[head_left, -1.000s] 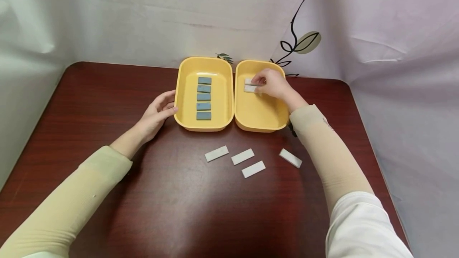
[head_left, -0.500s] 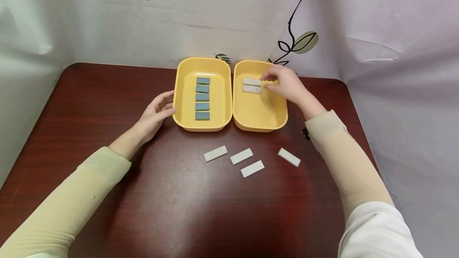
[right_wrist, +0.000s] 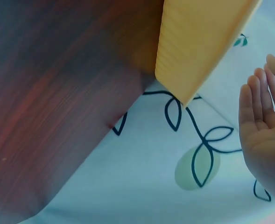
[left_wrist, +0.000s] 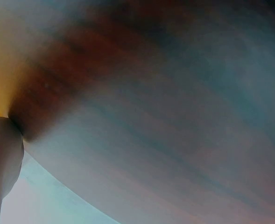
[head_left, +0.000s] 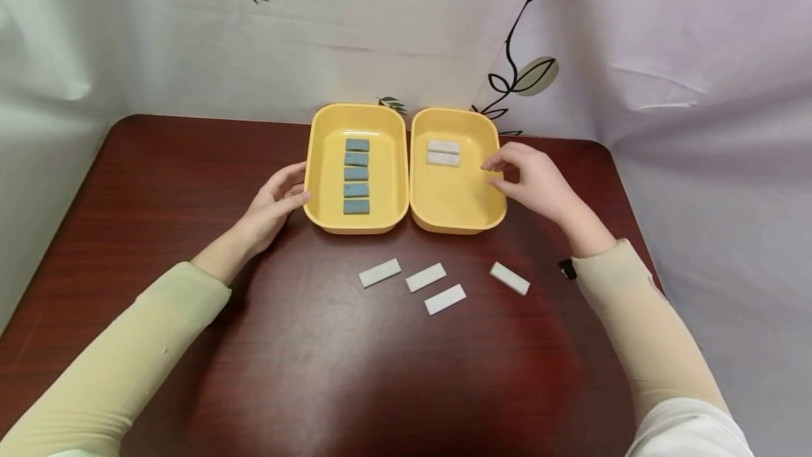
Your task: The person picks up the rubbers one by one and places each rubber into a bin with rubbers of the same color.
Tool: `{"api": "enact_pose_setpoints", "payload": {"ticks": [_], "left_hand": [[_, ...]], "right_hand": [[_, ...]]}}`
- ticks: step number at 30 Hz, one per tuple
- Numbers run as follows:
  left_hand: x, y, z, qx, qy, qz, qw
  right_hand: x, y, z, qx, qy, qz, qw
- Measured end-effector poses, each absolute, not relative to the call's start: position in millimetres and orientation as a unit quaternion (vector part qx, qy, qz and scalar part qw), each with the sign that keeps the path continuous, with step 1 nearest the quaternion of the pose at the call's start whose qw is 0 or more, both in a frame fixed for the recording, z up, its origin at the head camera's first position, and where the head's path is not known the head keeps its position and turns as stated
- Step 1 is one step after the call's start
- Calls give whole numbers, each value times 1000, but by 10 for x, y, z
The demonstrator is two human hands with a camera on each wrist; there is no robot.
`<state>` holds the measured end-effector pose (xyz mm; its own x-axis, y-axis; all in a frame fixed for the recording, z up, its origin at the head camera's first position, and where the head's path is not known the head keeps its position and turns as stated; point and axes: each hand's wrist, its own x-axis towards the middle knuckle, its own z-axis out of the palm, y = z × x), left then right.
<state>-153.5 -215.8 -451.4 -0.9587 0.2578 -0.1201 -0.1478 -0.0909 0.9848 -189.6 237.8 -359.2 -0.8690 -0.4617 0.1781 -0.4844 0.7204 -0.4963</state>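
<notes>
My left hand (head_left: 274, 204) rests against the outer left side of the left yellow tray (head_left: 310, 161). Its thumb tip touches near the rim, and the fingers lie along the wall. Inside that tray is a column of several blue-grey rectangular tiles (head_left: 356, 174). My right hand (head_left: 531, 178) is above the right side of the right yellow tray (head_left: 457, 206), fingers loosely bent, holding nothing. Two white tiles (head_left: 443, 153) lie side by side toward the back of this tray. The right wrist view shows the right hand (right_wrist: 264, 121) with its fingers apart from the tray wall.
Several white tiles lie loose on the dark red table (head_left: 304, 344) in front of the trays, among them one white tile (head_left: 509, 278) farther right. Behind the trays hangs a pale curtain (head_left: 355, 27) with leaf prints. The left wrist view is mostly blurred.
My right hand has let go of a white tile in the right tray and drawn back to the right and toward me. My left hand stays at the left tray.
</notes>
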Motion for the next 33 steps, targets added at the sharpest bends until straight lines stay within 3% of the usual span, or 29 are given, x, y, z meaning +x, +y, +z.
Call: {"api": "enact_pose_setpoints", "payload": {"ticks": [12, 23, 33], "left_hand": [[-1551, -2152, -4547, 48, 651, 745, 137], [-1555, -2169, -4544, 44, 653, 743, 140], [-1560, -2167, -4543, 44, 654, 742, 140]], "right_hand": [[-1375, 2662, -3571, 278, -923, 261, 46], [-1111, 2805, -3718, 293, -925, 240, 22], [-1004, 2848, -3901, 281, -927, 245, -35]]}}
